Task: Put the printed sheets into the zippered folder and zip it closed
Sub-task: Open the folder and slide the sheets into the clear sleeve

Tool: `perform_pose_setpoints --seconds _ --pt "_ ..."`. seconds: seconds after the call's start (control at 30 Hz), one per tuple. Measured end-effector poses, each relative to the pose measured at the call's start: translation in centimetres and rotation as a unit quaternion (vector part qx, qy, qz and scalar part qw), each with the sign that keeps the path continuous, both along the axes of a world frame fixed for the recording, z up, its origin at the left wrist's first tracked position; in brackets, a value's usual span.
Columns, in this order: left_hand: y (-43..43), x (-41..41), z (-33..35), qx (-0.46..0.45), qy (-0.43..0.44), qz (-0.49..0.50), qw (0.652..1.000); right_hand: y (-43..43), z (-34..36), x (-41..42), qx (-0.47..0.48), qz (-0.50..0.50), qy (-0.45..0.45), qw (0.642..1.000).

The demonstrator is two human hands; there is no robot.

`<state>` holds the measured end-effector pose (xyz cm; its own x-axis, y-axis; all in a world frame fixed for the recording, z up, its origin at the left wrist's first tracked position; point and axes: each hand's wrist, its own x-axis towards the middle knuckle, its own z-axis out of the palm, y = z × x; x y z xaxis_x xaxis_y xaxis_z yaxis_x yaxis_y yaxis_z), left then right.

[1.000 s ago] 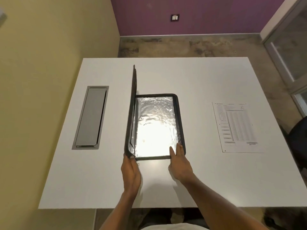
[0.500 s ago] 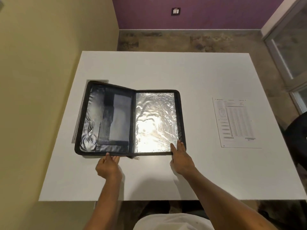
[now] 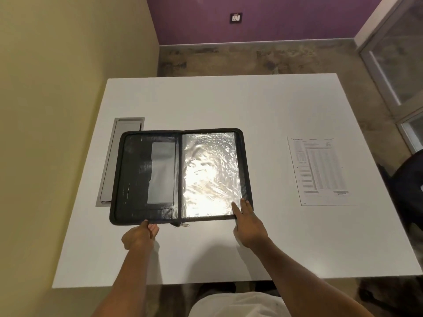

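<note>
Zippered folder (image 3: 180, 176) lies opened flat on the white table (image 3: 229, 106), left of centre, its near edge toward the table's near edge. Left cover overlaps a grey recessed panel (image 3: 119, 156) close to the table's left edge. Right half shows a glossy clear sleeve (image 3: 210, 175) catching glare; left half dark with a grey pocket. Zipper pull (image 3: 184, 224) sticks out at the spine's near end. Left hand (image 3: 139, 236), fingers curled, pinches the left cover's near edge. Right hand (image 3: 248, 223) rests fingers-extended on the folder's near right corner, not gripping. Printed sheets (image 3: 320, 171) lie flat near the table's right edge, well apart from the folder.
</note>
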<state>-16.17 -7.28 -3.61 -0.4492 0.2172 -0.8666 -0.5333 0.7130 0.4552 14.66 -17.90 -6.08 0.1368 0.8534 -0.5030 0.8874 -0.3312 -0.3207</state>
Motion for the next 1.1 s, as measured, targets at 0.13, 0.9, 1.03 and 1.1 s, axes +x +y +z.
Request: perform_pose_setpoints --seconds 0.13,0.9,1.03,1.1 --pt "-1.1 1.2 -0.2 -0.010 0.142 -0.106 0.984 0.0 0.4 1.4 0.021 0.010 -0.004 1.000" --pt "-2.2 41.7 0.4 0.333 0.315 -0.592 0.663 2.9 2.2 30.7 0.090 -0.085 -0.044 0.991" --pt "-2.3 47.6 -0.6 0.305 0.301 -0.621 0.656 2.4 1.9 35.8 0.080 -0.125 -0.042 0.988" --pt "-2.3 50.1 -1.0 0.281 0.294 -0.624 0.667 2.3 1.8 37.8 0.085 -0.148 -0.035 0.985"
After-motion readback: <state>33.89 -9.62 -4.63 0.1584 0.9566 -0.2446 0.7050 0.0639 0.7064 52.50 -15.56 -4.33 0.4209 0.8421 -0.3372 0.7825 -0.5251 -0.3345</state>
